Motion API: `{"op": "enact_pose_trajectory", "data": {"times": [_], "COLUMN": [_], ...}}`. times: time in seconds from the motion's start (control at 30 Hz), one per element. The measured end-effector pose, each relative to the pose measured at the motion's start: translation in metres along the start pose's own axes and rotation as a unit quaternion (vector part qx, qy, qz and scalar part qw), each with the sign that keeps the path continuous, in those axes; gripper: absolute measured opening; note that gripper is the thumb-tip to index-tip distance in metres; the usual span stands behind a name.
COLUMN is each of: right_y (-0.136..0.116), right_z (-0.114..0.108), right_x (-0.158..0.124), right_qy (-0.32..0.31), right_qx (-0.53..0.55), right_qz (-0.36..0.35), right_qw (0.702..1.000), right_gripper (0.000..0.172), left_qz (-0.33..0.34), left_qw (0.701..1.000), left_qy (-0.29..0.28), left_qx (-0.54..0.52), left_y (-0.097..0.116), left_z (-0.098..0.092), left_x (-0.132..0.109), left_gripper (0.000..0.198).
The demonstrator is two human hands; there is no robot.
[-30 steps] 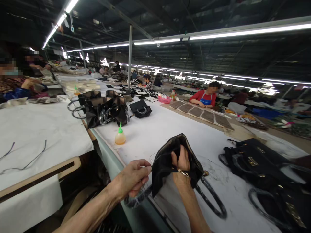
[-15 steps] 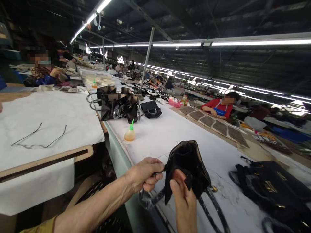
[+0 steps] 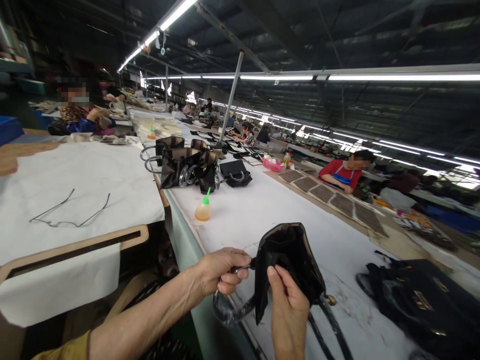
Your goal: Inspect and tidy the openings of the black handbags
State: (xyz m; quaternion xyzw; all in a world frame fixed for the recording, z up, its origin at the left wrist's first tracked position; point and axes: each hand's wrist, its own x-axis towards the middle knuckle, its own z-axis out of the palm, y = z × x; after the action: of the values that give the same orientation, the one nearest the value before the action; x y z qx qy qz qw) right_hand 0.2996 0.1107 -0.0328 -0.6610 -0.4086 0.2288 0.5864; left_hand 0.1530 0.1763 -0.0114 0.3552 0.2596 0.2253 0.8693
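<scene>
Just past the hands, upright on the white surface (image 3: pixel 262 205): a small orange bottle (image 3: pixel 203 209) with a green nozzle, well clear of the work. Farther back, a huddle of glossy black bags (image 3: pixel 187 170) with wrapped handles, and just beside them a flat black bag (image 3: pixel 235 173). At the right edge of view, a heap of dark bags (image 3: pixel 416 295) with gold fittings, apart from the held one. Across the way, a row of brown panels (image 3: pixel 330 197) laid flat before a seated person in red (image 3: pixel 343 172), with a pink tray (image 3: pixel 273 164) nearby. On the left, a second surface (image 3: pixel 112 185) under a white sheet, bearing bent wires (image 3: pixel 67 216) and edged by a wooden frame (image 3: pixel 75 247).

Long and white-covered, running deep into a dim hall under lines of tube lights (image 3: pixel 375 77), past a slanted steel pole (image 3: pixel 231 97) and more seated people farther off.

Black handbag (image 3: pixel 288 257) held up over the near edge of the surface, mouth open, dark lining showing, glossy skin creased. Handle (image 3: pixel 228 310) in clear wrap looping below. Left hand (image 3: pixel 221 272): fingers closed, pinching a small dark tab at the bag's left rim. Right hand (image 3: pixel 288 312): thumb and fingers closed on the bag's front lip from below. Gold stud (image 3: pixel 330 300) low on the right side.
</scene>
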Motion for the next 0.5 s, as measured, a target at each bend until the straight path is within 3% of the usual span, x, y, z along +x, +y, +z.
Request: {"op": "enact_pose_trajectory", "data": {"times": [0.13,0.23,0.37,0.43,0.5], "right_y": [0.001,0.002,0.006,0.009,0.01], "right_z": [0.004,0.012,0.021,0.022,0.02], "right_x": [-0.001,-0.005,-0.012,-0.013,-0.011], "right_qy": [-0.012,-0.003,-0.015,-0.033,-0.05], "right_qx": [-0.005,0.009,0.018,0.005,-0.019], "right_qz": [0.02,0.024,0.004,-0.01,-0.017], "right_qw": [1.0,1.0,1.0,0.999,0.998], "right_gripper": [0.047,0.048,0.045,0.044,0.045], "left_qz": [0.001,0.037,0.136,0.175,0.182], "left_qw": [1.0,0.992,0.925,0.889,0.874], "left_qy": [-0.011,0.028,0.131,0.174,0.196], "left_qx": [0.026,0.121,0.329,0.385,0.405], "left_y": [-0.001,-0.002,-0.004,-0.006,-0.008], "left_z": [-0.009,-0.012,-0.006,-0.002,0.001], "left_x": [0.0,-0.004,-0.009,-0.009,-0.007], "left_gripper": [0.028,0.033,0.037,0.028,0.026]}}
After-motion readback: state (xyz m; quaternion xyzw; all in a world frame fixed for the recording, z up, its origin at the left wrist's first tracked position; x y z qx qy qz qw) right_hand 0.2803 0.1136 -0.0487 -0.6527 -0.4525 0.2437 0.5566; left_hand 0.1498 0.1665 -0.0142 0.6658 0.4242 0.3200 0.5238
